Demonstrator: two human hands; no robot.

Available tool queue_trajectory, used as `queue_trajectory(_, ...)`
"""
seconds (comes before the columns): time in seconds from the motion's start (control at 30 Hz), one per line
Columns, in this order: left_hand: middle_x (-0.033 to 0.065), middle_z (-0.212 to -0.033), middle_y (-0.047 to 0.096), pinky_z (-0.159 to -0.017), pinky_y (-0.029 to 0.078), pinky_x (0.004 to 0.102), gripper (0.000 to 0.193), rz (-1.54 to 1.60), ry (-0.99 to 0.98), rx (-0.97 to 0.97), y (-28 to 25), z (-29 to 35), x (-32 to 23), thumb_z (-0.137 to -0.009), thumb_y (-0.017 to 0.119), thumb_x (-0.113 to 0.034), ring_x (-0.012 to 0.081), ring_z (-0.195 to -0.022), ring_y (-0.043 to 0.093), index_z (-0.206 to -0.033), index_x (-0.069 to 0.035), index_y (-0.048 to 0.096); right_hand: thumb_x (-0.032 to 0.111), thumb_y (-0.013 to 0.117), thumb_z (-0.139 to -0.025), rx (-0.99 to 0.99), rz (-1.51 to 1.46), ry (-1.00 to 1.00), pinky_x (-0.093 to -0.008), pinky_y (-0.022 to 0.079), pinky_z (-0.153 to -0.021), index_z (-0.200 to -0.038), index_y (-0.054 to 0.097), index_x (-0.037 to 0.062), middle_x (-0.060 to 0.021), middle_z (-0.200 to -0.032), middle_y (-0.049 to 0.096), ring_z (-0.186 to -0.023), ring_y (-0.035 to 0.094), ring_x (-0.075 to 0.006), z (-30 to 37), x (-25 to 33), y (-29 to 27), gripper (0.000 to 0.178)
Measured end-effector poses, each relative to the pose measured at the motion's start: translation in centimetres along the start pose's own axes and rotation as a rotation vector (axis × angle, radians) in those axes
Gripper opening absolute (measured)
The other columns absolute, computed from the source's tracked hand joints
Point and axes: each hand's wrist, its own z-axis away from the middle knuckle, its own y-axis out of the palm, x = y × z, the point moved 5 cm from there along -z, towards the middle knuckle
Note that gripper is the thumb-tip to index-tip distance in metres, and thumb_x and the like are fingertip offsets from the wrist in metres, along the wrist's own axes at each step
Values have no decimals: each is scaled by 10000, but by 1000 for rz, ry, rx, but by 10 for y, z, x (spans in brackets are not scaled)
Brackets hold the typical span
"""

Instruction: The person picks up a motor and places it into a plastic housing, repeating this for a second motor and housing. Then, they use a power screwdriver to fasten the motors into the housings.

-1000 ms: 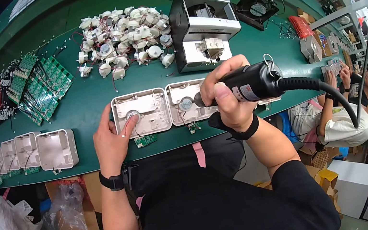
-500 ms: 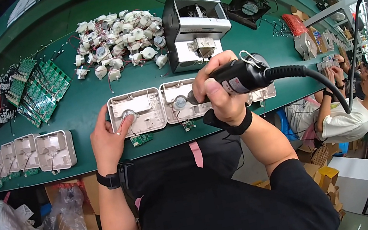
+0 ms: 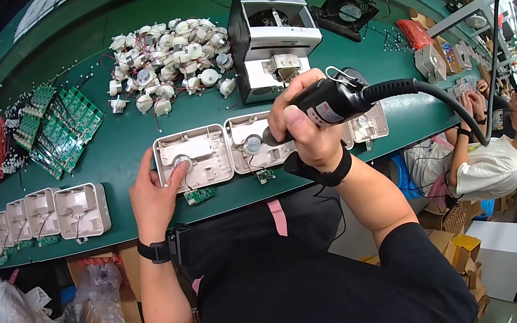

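Observation:
My left hand (image 3: 156, 196) grips the left side of an open white plastic housing (image 3: 213, 174), fingers along its outer wall and thumb pressed on the round metal part (image 3: 180, 161) inside. A green circuit board (image 3: 200, 196) hangs by wires at its front edge. My right hand (image 3: 309, 127) is closed around a black corded electric screwdriver (image 3: 337, 99), held tilted with its nose pointing left. That nose is above a second white housing (image 3: 235, 124), close to its round metal part (image 3: 251, 144); whether the bit touches anything cannot be seen.
Behind lies a heap of white motors (image 3: 169, 56) with wires, beside a grey-black machine (image 3: 275, 39) and a black fan (image 3: 348, 11). Green circuit boards (image 3: 64, 125) lie at left, above a row of white housings (image 3: 85, 228). A co-worker (image 3: 493, 156) sits at right; the screwdriver cord (image 3: 450, 98) arches there.
The screwdriver and my right hand have shifted very slightly left. My left hand keeps its hold on the housing, thumb still on the round part. The view has moved a little.

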Motion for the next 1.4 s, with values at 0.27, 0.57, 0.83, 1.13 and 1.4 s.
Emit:
queue_trajectory(0.27, 24, -562, 508, -500, 390, 293, 700, -47, -3, -7, 0, -2, 6, -783, 842, -395, 115, -498, 466, -1350, -67, 595, 225, 596, -950, -100, -70, -144, -329, 456, -512, -1071, 468, 64, -78, -685, 534, -538, 511, -179, -25, 48, -25, 239)
queue_trajectory(0.57, 26, -556, 481, -494, 378, 299, 728, -10, -17, -18, 0, -1, 6, -763, 854, -412, 113, -497, 438, -1348, -63, 597, 157, 544, -974, -236, 119, -248, -351, 453, -519, -1057, 515, 43, -78, -662, 524, -529, 515, -198, -83, 56, -51, 145)
queue_trajectory(0.83, 21, -547, 457, -482, 361, 304, 731, -31, -19, -3, -1, -1, 6, -763, 855, -423, 116, -487, 414, -1343, -58, 598, 188, 574, -964, -118, -12, -56, -338, 455, -518, -1086, 473, 46, -80, -675, 526, -524, 498, -190, -43, 60, -6, 212)
queue_trajectory(1.13, 16, -539, 430, -477, 354, 310, 748, -33, 1, -2, 2, -3, 10, -755, 857, -451, 121, -476, 401, -1339, -59, 601, 198, 642, -927, 162, 8, -8, -319, 465, -552, -1123, 391, 60, -96, -728, 541, -578, 501, -166, -15, 30, 45, 347)
queue_trajectory(1.4, 16, -533, 426, -481, 369, 312, 764, -47, -24, 6, 0, -2, 5, -741, 862, -467, 129, -470, 417, -1337, -63, 605, 181, 663, -922, 129, 66, 44, -320, 469, -561, -1107, 391, 49, -105, -735, 546, -605, 507, -164, -12, 7, 42, 355)
